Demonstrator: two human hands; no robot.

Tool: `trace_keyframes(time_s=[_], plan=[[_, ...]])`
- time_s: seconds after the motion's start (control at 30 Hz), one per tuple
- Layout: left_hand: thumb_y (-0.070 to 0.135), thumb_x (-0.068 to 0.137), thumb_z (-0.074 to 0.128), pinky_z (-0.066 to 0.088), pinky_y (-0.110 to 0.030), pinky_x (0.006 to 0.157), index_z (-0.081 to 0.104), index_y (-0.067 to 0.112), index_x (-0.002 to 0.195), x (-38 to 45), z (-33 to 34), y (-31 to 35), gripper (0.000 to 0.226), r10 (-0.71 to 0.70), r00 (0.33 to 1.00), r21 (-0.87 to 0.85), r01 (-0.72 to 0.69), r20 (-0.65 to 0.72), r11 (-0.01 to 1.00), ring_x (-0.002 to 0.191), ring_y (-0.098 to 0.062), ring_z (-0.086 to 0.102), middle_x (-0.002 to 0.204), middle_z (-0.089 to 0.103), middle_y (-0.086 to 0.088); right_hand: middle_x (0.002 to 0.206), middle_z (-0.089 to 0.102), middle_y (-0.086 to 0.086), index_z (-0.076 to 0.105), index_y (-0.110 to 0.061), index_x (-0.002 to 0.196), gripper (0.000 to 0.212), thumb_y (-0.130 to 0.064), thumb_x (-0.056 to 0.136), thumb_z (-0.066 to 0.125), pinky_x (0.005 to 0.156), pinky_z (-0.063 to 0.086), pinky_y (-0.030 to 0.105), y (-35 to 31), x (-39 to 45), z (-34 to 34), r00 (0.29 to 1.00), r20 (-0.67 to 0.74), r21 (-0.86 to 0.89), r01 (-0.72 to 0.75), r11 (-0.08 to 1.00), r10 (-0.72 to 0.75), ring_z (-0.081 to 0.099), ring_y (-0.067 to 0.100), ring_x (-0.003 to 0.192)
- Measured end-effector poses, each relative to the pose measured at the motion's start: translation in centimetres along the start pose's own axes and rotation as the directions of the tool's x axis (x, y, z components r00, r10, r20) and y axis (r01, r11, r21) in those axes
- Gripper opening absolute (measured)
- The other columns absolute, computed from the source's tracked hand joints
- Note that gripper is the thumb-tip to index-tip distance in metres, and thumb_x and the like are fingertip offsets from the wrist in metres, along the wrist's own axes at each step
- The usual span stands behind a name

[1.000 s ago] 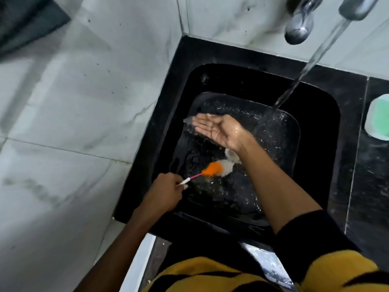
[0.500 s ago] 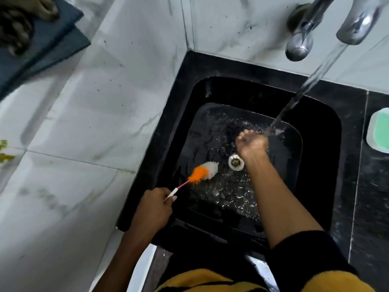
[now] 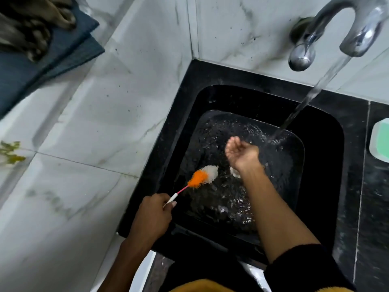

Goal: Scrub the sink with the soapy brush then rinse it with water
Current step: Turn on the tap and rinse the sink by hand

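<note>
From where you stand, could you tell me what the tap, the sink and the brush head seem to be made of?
The tap looks like polished chromed metal: silvery with bright reflections. The sink looks like glossy black stone or composite, wet and shiny; which one is unclear. The brush head seems to be soft synthetic bristles, orange and white, fuzzy at the edges.

Open basin [image 3: 320, 165] right of brush [image 3: 202, 177]

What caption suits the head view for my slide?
Left hand holds an orange-and-white brush in the black sink under running tap water.
</note>
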State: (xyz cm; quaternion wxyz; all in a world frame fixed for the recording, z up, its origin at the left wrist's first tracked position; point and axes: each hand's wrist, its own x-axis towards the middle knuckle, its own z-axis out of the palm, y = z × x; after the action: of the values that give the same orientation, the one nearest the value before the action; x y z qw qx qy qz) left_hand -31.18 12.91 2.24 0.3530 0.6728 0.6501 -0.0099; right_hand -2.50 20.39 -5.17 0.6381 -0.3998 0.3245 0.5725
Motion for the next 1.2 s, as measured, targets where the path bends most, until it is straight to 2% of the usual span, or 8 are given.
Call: trace_keyframes(time_s=[0.27,0.33,0.4,0.47,0.7,0.93,1.07,1.2], plan=[[0.031,0.090,0.066,0.054,-0.039,0.058,0.064,0.014,0.071,-0.6,0.1,-0.5,0.026,-0.006,1.000,0.010,0.006,0.005,1.000,0.053,-0.017,0.061,0.055,0.060,-0.005,0.060,0.047,0.002,0.045,-0.012,0.078,0.039,-0.023,0.105,0.019,0.049,0.035,0.019,-5.1,-0.4,1.0,0.985,-0.117,0.129,0.144,0.981,-0.129,0.043,0.012,0.047],[0.030,0.090,0.066,0.053,-0.039,0.058,0.061,0.013,0.068,-0.7,0.0,-0.4,0.028,-0.005,1.000,0.021,0.005,0.003,1.000,0.052,-0.017,0.060,0.054,0.060,-0.004,0.098,0.067,0.010,0.056,-0.005,0.110,0.043,-0.023,0.107,0.017,0.071,0.052,0.017,-4.6,-0.2,3.0,0.992,-0.019,0.027,0.123,0.992,-0.123,0.069,0.013,0.079],[0.030,0.091,0.065,0.053,-0.039,0.056,0.059,0.012,0.066,-0.8,-0.1,-0.2,0.030,-0.013,1.000,0.028,0.013,0.002,1.000,0.052,-0.019,0.060,0.054,0.059,-0.004,0.142,0.047,0.018,0.038,0.002,0.142,0.048,-0.025,0.107,0.021,0.108,0.039,0.032,-4.0,-0.1,5.8,0.994,0.099,-0.037,0.053,0.998,-0.049,0.048,0.024,0.131],[0.028,0.091,0.065,0.051,-0.038,0.055,0.058,0.012,0.065,-0.8,-0.2,0.0,0.032,-0.018,1.000,0.028,0.018,-0.012,0.999,0.051,-0.020,0.059,0.054,0.058,-0.005,0.144,0.043,0.024,0.038,0.008,0.140,0.047,-0.023,0.106,0.028,0.112,0.033,0.044,-3.7,-0.3,8.1,0.983,0.180,-0.116,0.041,0.992,-0.020,0.039,0.033,0.136],[0.027,0.094,0.063,0.051,-0.038,0.055,0.064,0.013,0.070,-0.5,-0.5,1.0,0.028,-0.030,0.996,-0.001,0.030,-0.087,1.000,0.050,-0.016,0.060,0.055,0.061,-0.006,0.084,0.070,0.016,0.065,0.001,0.094,0.044,-0.021,0.104,0.028,0.078,0.056,0.031,-5.1,-1.1,4.1,0.994,0.038,0.120,0.096,0.988,-0.101,0.069,0.025,0.081],[0.027,0.094,0.063,0.050,-0.035,0.054,0.062,0.014,0.068,0.1,-0.3,1.6,0.029,-0.056,0.990,-0.029,0.052,-0.127,0.998,0.052,-0.017,0.060,0.055,0.061,-0.001,0.064,0.048,0.000,0.055,-0.012,0.088,0.042,-0.028,0.104,0.020,0.044,0.037,0.020,-4.2,-0.8,-2.2,0.987,-0.162,0.359,0.038,0.933,0.022,0.041,0.011,0.046],[0.025,0.095,0.063,0.047,-0.036,0.052,0.059,0.014,0.066,0.2,-0.5,2.3,0.031,-0.042,0.986,-0.035,0.037,-0.160,0.999,0.050,-0.019,0.058,0.053,0.059,-0.002,0.101,0.070,0.014,0.059,0.010,0.100,0.057,-0.035,0.105,0.024,0.081,0.052,0.017,-5.0,0.1,0.3,0.996,-0.078,0.200,0.054,0.978,-0.039,0.066,0.018,0.083],[0.024,0.095,0.062,0.046,-0.033,0.049,0.057,0.017,0.067,0.3,-0.6,2.5,0.029,-0.059,0.984,-0.075,0.047,-0.169,0.996,0.048,-0.021,0.056,0.053,0.056,-0.003,0.135,0.052,0.025,0.047,0.007,0.133,0.045,-0.021,0.105,0.028,0.108,0.038,0.044,-7.3,-0.3,4.4,0.986,0.096,0.041,0.131,0.991,-0.134,0.049,0.034,0.127]])
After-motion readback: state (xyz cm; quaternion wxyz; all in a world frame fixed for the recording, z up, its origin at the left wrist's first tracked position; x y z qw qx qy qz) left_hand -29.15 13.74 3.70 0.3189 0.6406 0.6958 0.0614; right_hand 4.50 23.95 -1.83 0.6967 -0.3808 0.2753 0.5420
